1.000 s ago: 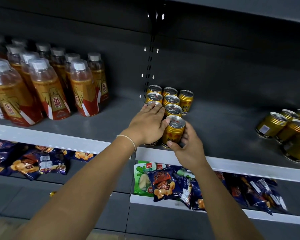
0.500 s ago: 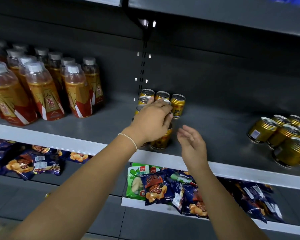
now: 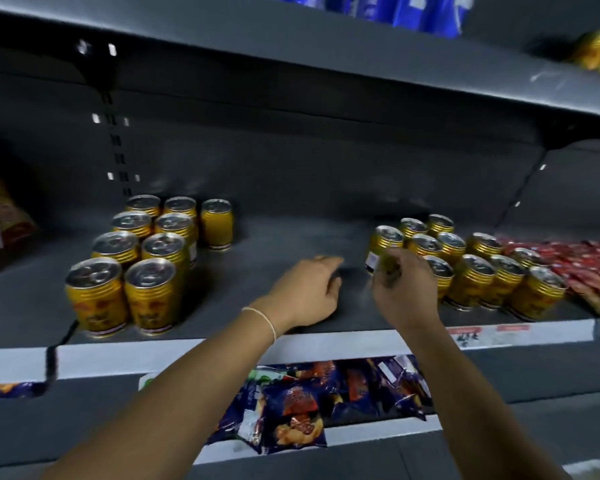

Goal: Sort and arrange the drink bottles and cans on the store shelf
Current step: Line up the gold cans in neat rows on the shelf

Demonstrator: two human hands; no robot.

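Grey shelf (image 3: pixel 291 237), bare mid-span. Left cans (image 3: pixel 158 247): upright, tidy rows running near to far. Right cans (image 3: pixel 471 275): upright, looser bunch, red packets (image 3: pixel 575 258) just beside at far right. Snack bags (image 3: pixel 291 410) on tier below.

Left hand (image 3: pixel 305 292) over bare middle, fingers relaxed, holding nothing. Right hand (image 3: pixel 406 289) at left edge of right cans, fingers curled against end can (image 3: pixel 385 242); too blurred to tell whether gripping.

Probably rigid, hefty if full, smooth metal with ribbed sides. Best gripped round body at mid-height, or over rim from above.

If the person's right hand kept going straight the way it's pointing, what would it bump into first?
Most likely the gold can nearest it, leftmost of those standing on the right; the right hand overlaps it, but blur hides whether they touch.
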